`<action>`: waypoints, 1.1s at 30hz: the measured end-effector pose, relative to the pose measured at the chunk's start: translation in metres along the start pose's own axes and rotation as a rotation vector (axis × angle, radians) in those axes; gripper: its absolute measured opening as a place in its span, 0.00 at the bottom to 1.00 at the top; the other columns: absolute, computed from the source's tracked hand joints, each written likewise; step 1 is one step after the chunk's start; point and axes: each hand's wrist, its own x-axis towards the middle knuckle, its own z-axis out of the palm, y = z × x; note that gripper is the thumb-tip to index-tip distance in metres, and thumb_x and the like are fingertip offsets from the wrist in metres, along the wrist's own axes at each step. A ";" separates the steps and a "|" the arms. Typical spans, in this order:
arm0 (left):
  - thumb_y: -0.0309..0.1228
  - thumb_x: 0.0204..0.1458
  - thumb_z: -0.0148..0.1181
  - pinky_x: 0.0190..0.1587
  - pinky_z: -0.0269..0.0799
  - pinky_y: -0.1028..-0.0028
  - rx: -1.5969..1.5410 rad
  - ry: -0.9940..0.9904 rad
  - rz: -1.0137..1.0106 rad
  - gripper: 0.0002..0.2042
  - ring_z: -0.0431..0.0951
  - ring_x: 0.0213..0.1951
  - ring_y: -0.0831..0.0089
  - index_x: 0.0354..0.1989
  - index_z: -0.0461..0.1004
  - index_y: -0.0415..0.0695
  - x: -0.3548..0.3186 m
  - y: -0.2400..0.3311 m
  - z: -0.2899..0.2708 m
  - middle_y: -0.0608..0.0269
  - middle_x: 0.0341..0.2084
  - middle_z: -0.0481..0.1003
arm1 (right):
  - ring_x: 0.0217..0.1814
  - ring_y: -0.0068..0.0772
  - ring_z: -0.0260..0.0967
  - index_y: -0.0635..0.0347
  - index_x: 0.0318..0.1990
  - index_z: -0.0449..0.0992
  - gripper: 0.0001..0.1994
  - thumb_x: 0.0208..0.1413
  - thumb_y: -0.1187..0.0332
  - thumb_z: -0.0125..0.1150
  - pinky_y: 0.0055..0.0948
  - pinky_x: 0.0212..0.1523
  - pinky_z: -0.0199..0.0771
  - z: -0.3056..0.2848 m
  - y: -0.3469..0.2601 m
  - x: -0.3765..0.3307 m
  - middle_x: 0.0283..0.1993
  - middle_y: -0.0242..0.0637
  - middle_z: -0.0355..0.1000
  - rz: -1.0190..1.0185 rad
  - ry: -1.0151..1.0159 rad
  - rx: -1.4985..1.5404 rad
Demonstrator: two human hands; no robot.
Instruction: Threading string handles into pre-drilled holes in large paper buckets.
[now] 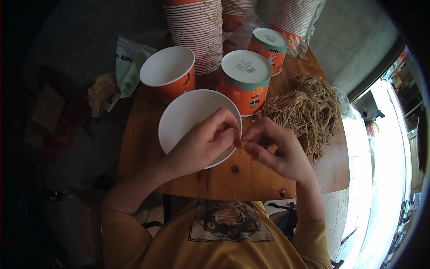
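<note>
The left hand's fingers [227, 117] curl inward, the thumb drawn up close to the index finger. Facing them, the fingers of the right hand [282, 152] bend loosely, thumb and index finger slightly apart behind the tips. The two hands' fingertips meet, or nearly meet, over the right edge of an open bucket [179, 119]; whether they pinch anything thin between them, I cannot tell. That bucket, its white inside showing, sits at ten o'clock from the fingertips, with the left forearm crossing in front of it. A bundle of tan strings [309, 110] lies at two o'clock, just beyond the right hand. At twelve stands an upturned orange bucket [242, 96], with a smaller-looking upturned one [271, 56] behind it at one. A second open bucket [178, 86] stands at eleven, and beyond it a tall nested stack [195, 38] rises from the wooden table [210, 184].
</note>
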 end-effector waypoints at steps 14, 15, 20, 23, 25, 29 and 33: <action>0.31 0.60 0.50 0.37 0.68 0.80 -0.235 -0.190 -0.326 0.07 0.68 0.30 0.83 0.40 0.69 0.39 0.009 -0.005 0.001 0.68 0.30 0.70 | 0.34 0.19 0.70 0.62 0.38 0.70 0.06 0.53 0.78 0.58 0.22 0.36 0.69 -0.021 0.003 0.053 0.33 0.30 0.72 -0.083 -0.200 -0.120; 0.31 0.60 0.51 0.37 0.68 0.81 -0.268 -0.185 -0.338 0.08 0.68 0.30 0.83 0.39 0.70 0.39 0.009 -0.004 0.001 0.68 0.30 0.70 | 0.35 0.22 0.70 0.62 0.37 0.71 0.07 0.51 0.79 0.59 0.24 0.36 0.69 -0.021 0.006 0.052 0.34 0.31 0.72 -0.118 -0.117 -0.159; 0.31 0.59 0.52 0.35 0.67 0.82 -0.339 -0.136 -0.392 0.08 0.67 0.30 0.84 0.39 0.70 0.38 0.013 -0.003 0.001 0.69 0.29 0.70 | 0.37 0.35 0.69 0.60 0.36 0.71 0.09 0.48 0.77 0.62 0.31 0.36 0.70 -0.013 0.034 0.033 0.33 0.36 0.70 -0.440 0.235 -0.505; 0.31 0.59 0.53 0.35 0.66 0.83 -0.380 -0.119 -0.378 0.08 0.67 0.29 0.84 0.39 0.70 0.37 0.016 -0.007 0.000 0.69 0.29 0.70 | 0.35 0.39 0.66 0.61 0.36 0.72 0.11 0.45 0.75 0.66 0.33 0.34 0.68 0.000 0.046 0.004 0.34 0.36 0.69 -0.432 0.484 -0.571; 0.30 0.59 0.53 0.37 0.66 0.83 -0.417 -0.124 -0.364 0.07 0.68 0.30 0.84 0.40 0.70 0.39 0.016 -0.011 0.000 0.69 0.30 0.71 | 0.34 0.38 0.66 0.61 0.35 0.72 0.10 0.45 0.74 0.66 0.33 0.35 0.68 0.020 0.043 -0.006 0.33 0.36 0.69 -0.298 0.463 -0.438; 0.30 0.59 0.53 0.37 0.66 0.83 -0.388 -0.135 -0.362 0.07 0.68 0.30 0.84 0.40 0.70 0.40 0.020 -0.008 0.002 0.69 0.31 0.70 | 0.28 0.34 0.66 0.62 0.31 0.71 0.08 0.47 0.75 0.66 0.29 0.30 0.67 0.023 0.051 -0.010 0.29 0.36 0.68 -0.194 0.440 -0.389; 0.30 0.58 0.53 0.39 0.66 0.83 -0.391 -0.120 -0.405 0.07 0.68 0.32 0.83 0.41 0.70 0.41 0.021 -0.008 0.001 0.68 0.32 0.71 | 0.26 0.32 0.65 0.62 0.30 0.70 0.08 0.47 0.76 0.65 0.28 0.27 0.66 0.030 0.050 -0.013 0.27 0.36 0.67 -0.117 0.496 -0.123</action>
